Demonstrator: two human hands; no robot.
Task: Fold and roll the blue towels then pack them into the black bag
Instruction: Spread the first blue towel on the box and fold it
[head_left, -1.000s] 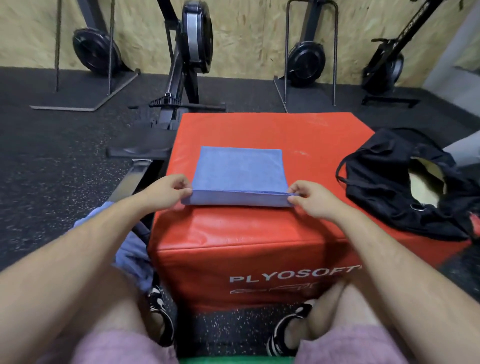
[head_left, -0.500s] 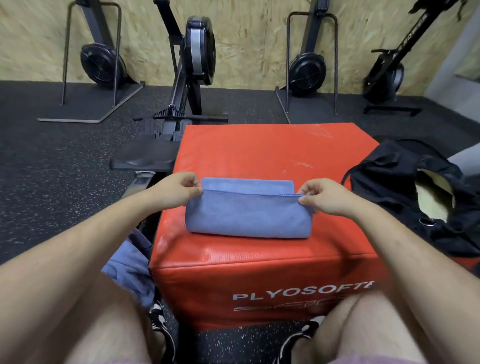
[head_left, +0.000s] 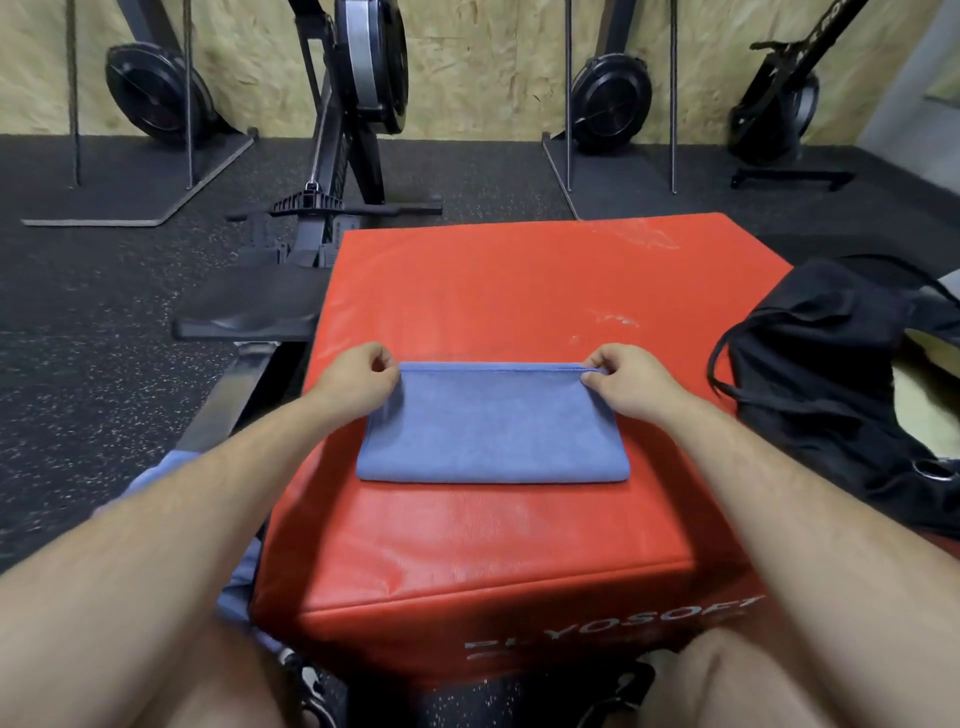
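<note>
Now pinches folded blue towel in left hand and right hand, yet to roll and pack into black bag

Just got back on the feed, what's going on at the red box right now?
A person is working a blue towel on top of the red box. The left hand pinches its far left corner and the right hand pinches its far right corner. The towel lies flat and folded, not yet rolled. The black bag lies open to the right.
</note>
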